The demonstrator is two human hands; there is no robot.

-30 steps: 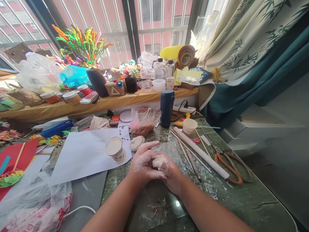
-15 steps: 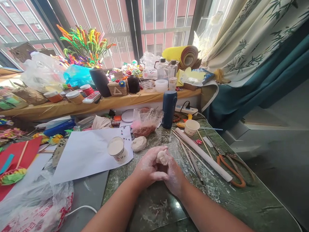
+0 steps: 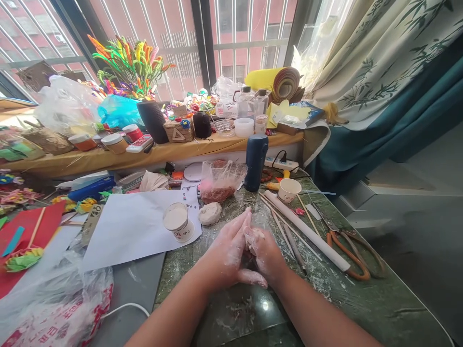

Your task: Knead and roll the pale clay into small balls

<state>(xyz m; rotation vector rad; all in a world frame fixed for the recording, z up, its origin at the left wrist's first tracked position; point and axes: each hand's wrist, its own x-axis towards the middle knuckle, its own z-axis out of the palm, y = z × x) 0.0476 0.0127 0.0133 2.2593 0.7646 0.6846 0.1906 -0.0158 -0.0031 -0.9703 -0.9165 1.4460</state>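
My left hand (image 3: 228,248) and my right hand (image 3: 267,253), both dusted with white powder, meet over the table. Between them is a small lump of pale clay (image 3: 256,234), mostly covered by my fingers. The right hand's fingers curl round it, while the left presses against it with straight fingers, its thumb stretched below. A larger lump of white clay (image 3: 210,213) lies on the table, ahead and to the left. Beside that, a paper cup (image 3: 183,234) holding something whitish stands on a white sheet of paper (image 3: 126,226).
To the right lie a pale rolling pin (image 3: 307,231), thin sticks, and scissors (image 3: 347,250) with orange handles. Farther back are a small paper cup (image 3: 289,191), a dark blue bottle (image 3: 256,164) and a plastic bag of reddish-brown material (image 3: 220,185). A crinkled plastic bag (image 3: 75,308) lies front left.
My hands have turned and closed over the clay, which showed as a rounded lump at the fingertips before. The left fingers have straightened. The view has shifted slightly.
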